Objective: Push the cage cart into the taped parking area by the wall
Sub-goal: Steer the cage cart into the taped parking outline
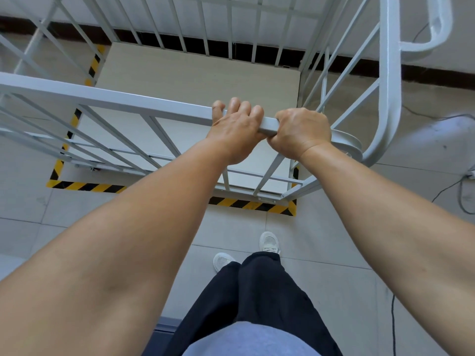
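- The left hand (235, 131) and the right hand (299, 134) sit side by side, both closed around the top rail (115, 100) of the cage cart (389, 80), near its right corner.
- The cart's pale floor board (200, 75) lies inside the yellow-and-black tape (84, 186) on the tiled floor (334, 240).
- Its far side stands close to the wall (457, 34) and dark baseboard (424, 75).
- White shoes (269, 242) stand just outside the tape; a thin cable (462, 199) trails at right.

Cage cart (108, 98) top beyond upper edge.
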The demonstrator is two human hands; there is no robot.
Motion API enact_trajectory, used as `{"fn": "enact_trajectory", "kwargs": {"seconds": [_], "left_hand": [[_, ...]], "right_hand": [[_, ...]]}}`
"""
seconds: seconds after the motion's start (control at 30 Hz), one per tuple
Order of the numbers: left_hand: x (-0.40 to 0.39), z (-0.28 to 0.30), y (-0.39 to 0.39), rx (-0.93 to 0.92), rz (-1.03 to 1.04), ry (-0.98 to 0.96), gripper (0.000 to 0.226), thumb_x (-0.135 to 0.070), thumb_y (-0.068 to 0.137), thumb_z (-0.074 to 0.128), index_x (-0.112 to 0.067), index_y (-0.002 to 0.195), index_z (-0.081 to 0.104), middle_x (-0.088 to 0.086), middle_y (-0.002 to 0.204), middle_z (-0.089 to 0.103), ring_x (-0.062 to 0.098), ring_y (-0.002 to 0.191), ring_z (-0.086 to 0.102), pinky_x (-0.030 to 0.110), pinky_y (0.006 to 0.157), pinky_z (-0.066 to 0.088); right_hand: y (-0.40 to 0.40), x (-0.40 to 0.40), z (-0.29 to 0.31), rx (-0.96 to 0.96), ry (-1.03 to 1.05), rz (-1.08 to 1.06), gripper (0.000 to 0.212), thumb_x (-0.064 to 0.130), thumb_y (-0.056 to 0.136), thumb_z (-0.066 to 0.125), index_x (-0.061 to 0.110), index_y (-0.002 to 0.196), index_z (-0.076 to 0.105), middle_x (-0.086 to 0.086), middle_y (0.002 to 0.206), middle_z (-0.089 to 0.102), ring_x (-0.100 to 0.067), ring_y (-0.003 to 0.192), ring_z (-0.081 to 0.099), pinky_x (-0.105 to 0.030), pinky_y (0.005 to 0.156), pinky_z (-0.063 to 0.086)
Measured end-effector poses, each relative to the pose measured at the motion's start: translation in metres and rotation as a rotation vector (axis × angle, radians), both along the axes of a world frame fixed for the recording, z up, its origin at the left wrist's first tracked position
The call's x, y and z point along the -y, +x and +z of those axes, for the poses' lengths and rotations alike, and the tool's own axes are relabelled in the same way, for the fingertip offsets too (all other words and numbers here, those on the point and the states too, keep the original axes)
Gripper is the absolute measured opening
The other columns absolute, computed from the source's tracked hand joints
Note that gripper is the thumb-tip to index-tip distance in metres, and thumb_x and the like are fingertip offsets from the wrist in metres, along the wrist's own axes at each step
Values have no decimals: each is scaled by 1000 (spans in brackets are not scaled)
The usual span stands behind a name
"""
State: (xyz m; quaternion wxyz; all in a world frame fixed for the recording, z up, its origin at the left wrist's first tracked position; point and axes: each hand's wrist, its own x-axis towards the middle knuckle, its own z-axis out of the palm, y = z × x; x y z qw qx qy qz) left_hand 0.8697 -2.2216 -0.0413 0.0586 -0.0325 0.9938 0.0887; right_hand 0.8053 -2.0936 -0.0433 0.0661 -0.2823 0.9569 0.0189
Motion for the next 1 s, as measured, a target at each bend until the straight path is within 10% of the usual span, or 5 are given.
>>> {"fn": "enact_trajectory", "kwargs": {"seconds": [1.0], "left_hand": [[-85, 4, -7, 5, 118, 71, 31, -46, 97, 40, -21, 114, 46, 2, 113, 50, 24, 112, 37, 43, 104, 19]], "right_hand": [[-24, -87, 4, 33, -24, 179, 29, 49, 90, 44, 25, 74, 46, 4, 73, 52, -22, 69, 51, -29, 62, 39]]}}
